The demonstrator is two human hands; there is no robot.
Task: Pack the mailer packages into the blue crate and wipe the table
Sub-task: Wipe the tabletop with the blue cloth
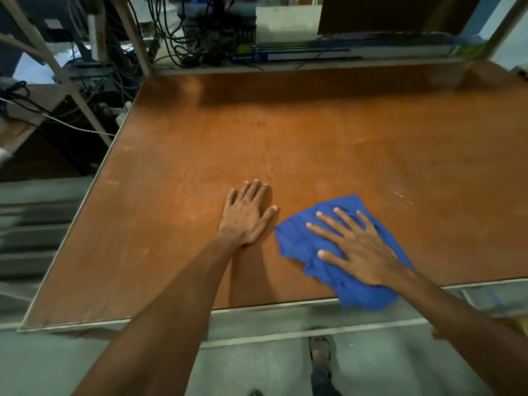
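Note:
A crumpled blue cloth (297, 238) lies on the brown wooden table (285, 138) near its front edge, its lower part hanging over the edge. My right hand (360, 247) presses flat on the cloth with fingers spread and straight. My left hand (248, 212) rests flat on the bare table just left of the cloth, fingers together and straight. No mailer packages and no blue crate are in view.
Beyond the table's far edge lie flat boxes (300, 54) and a tangle of black cables and equipment (205, 30). Slanted frame posts (134, 35) stand at the back left. A sandalled foot (320, 352) shows on the grey floor below the front edge.

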